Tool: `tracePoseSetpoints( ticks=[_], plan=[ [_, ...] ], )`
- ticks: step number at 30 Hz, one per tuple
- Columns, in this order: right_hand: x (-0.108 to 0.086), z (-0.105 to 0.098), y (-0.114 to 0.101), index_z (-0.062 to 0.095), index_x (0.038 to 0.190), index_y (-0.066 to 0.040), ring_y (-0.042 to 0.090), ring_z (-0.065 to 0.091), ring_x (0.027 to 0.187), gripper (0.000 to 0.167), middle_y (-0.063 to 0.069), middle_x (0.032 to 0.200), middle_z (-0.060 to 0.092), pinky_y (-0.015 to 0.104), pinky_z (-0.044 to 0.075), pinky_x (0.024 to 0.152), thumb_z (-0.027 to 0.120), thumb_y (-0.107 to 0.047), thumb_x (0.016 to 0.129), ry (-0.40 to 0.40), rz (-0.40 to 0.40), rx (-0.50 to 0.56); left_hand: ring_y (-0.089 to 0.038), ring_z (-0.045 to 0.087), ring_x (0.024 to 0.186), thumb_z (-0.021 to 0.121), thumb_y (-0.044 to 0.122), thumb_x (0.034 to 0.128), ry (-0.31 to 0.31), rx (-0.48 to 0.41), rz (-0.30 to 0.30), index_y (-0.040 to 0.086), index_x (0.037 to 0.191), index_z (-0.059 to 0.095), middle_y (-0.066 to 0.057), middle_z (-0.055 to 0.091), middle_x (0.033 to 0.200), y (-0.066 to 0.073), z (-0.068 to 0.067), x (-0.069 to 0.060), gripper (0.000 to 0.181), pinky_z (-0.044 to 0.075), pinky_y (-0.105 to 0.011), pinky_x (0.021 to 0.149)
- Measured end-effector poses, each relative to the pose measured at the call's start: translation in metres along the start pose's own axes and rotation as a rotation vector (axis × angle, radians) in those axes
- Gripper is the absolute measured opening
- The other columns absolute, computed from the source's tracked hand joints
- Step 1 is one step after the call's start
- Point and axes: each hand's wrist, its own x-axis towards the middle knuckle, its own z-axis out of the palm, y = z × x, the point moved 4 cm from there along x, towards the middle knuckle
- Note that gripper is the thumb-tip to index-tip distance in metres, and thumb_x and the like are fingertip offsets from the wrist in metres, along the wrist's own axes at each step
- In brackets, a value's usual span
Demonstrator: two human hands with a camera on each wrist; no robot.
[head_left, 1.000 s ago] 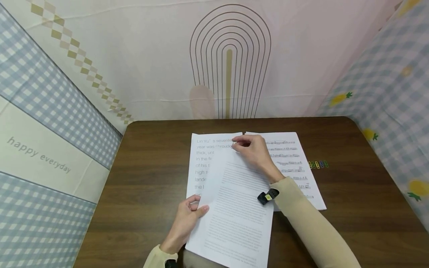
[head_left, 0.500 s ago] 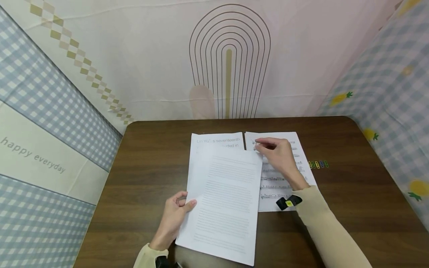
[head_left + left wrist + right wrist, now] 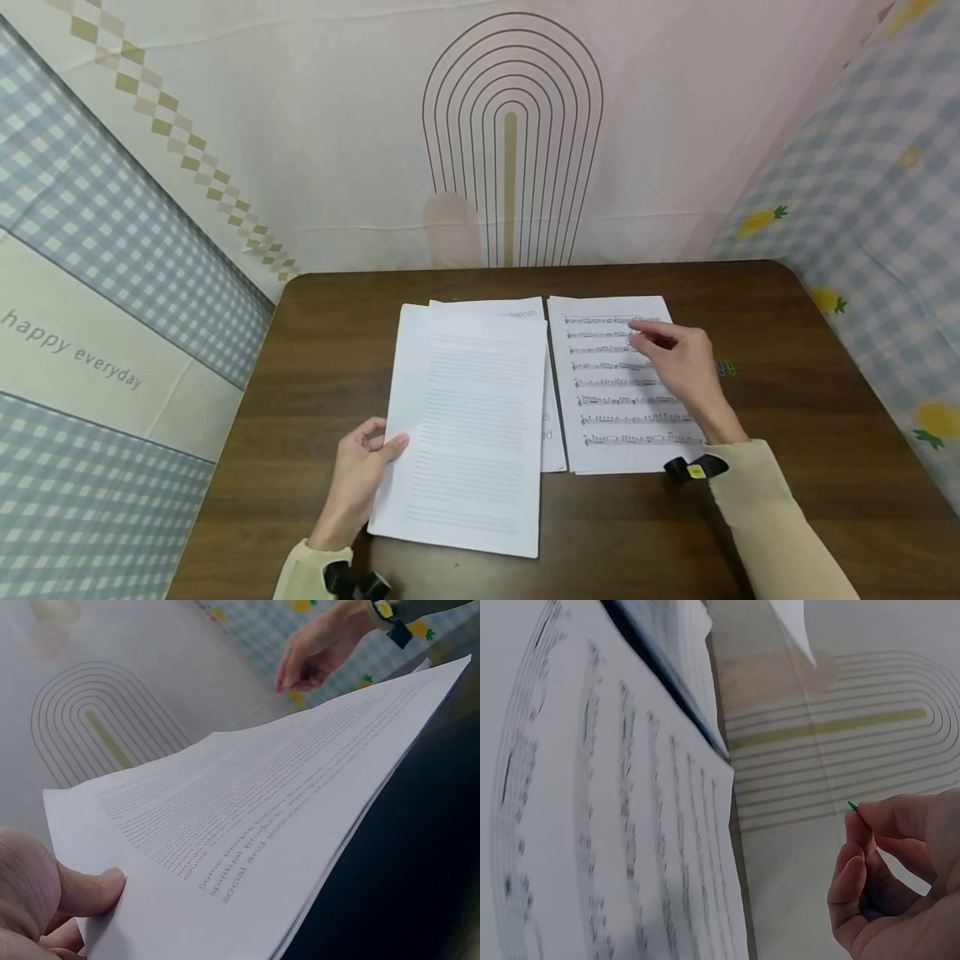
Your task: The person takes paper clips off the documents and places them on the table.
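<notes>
My left hand [image 3: 354,477] grips a stack of printed sheets [image 3: 472,433] by its left edge. In the left wrist view the thumb [image 3: 94,891] lies on top of the paper. The stack is raised and covers most of a large-print sheet [image 3: 553,417] on the table. My right hand [image 3: 684,367] is above the right side of a sheet of music [image 3: 611,408], apart from the stack. Between its thumb and forefinger it pinches a green paper clip [image 3: 853,805], of which just a tip shows.
Several coloured paper clips [image 3: 726,367] lie on the brown table [image 3: 795,400] right of the music, some hidden by my right hand. A printed cloth [image 3: 360,150] hangs along the table's back edge. Checked cloth [image 3: 862,192] hangs at the right.
My left hand has carried the stack left, baring the music sheet and leaving the stack straighter. My right hand has moved away from the stack's top to the right, still pinching the clip.
</notes>
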Motion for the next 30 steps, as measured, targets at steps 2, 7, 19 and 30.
tracePoseSetpoints(
  ticks=[2,7,19,30],
  plan=[
    [-0.001,-0.006,0.009,0.079,0.132,-0.009,0.006,0.06,0.091,0.033,0.015,0.119,0.077,0.014,0.047,0.072,0.072,-0.029,0.107,0.015,0.018,-0.015,-0.013,0.075,0.07,0.072,0.003,0.103,0.015,0.0,-0.001,-0.006,0.125,0.062,-0.006,0.081,0.083,0.002,-0.006,0.002,0.026,0.059,-0.029,0.061],
    [-0.006,-0.021,0.03,0.076,0.136,-0.008,0.01,0.058,0.091,0.036,0.02,0.124,0.077,0.014,0.045,0.071,0.07,-0.029,0.108,0.036,0.06,-0.047,-0.011,0.074,0.07,0.073,0.003,0.1025,0.041,0.003,-0.005,-0.006,0.125,0.062,-0.003,0.081,0.082,0.006,-0.022,0.007,0.026,0.059,-0.028,0.062],
    [-0.019,-0.05,0.069,0.074,0.138,-0.006,0.001,0.057,0.091,0.036,0.014,0.13,0.075,0.012,0.048,0.068,0.066,-0.027,0.11,0.1,0.117,-0.087,-0.007,0.074,0.073,0.071,0.01,0.1059,0.108,0.081,-0.023,-0.006,0.136,0.061,0.004,0.081,0.087,0.011,-0.062,0.019,0.036,0.058,-0.025,0.065],
    [-0.02,-0.066,0.098,0.071,0.144,-0.006,-0.014,0.052,0.095,0.04,0.027,0.146,0.067,0.003,0.048,0.072,0.062,-0.03,0.112,0.104,0.175,-0.105,-0.003,0.073,0.073,0.069,0.014,0.1079,0.187,0.12,-0.015,-0.004,0.14,0.059,0.013,0.078,0.083,0.015,-0.096,0.038,0.038,0.057,-0.024,0.066]
  ],
)
